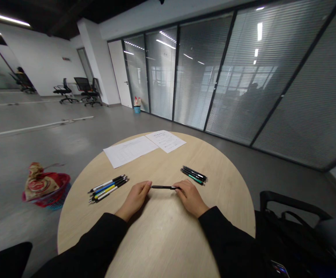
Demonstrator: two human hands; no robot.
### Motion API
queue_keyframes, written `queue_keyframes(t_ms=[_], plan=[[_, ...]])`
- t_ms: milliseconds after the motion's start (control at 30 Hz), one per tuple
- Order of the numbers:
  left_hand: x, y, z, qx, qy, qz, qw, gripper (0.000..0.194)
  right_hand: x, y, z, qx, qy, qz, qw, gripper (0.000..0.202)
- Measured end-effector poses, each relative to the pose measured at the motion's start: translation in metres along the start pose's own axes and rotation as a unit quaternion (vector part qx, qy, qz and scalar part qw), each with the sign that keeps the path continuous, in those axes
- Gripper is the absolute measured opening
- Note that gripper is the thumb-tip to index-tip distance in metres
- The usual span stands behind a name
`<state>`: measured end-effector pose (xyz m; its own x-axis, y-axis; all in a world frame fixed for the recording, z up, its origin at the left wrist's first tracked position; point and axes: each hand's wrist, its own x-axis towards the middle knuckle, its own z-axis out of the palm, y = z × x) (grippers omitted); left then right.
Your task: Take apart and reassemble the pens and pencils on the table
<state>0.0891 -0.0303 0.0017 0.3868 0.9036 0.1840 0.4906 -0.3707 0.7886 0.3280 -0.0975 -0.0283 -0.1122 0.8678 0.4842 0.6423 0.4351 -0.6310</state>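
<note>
A black pen [162, 187] lies level across the gap between my hands, just over the round wooden table [168, 239]. Its left end is pinched in the fingers of my left hand [135, 199]. My right hand [190, 196] grips the other end, near the clip. To the left is a row of several pens [108, 189] with white, blue, yellow and black barrels. Just beyond my right hand, several dark pens [195, 173] lie side by side, one of them green [191, 177].
Two printed sheets of paper [131, 150] lie at the table's far side. On the floor at left stands a red basket [65, 180] with a brown bag [42, 183] in it. A black chair [295, 204] is close at right. Glass partitions [199, 77] stand behind.
</note>
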Motion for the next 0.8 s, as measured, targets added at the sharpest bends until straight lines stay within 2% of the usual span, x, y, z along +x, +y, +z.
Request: queue_keyframes(t_ms=[267,600,800], plan=[[0.0003,-0.0019,-0.0005,-0.008,-0.008,0.007,1.000,0.048,0.0005,-0.0043,-0.0018,-0.011,-0.001,-0.018,1.000,0.019],[-0.0016,-0.0025,0.0023,-0.095,-0.040,-0.064,0.993,0.052,-0.0003,-0.0069,-0.0018,-0.022,0.025,-0.033,0.999,0.019],[-0.0011,0.0002,-0.0013,-0.140,-0.038,-0.006,0.989,0.039,-0.0006,-0.0035,0.0003,-0.004,0.027,-0.032,0.999,0.019]])
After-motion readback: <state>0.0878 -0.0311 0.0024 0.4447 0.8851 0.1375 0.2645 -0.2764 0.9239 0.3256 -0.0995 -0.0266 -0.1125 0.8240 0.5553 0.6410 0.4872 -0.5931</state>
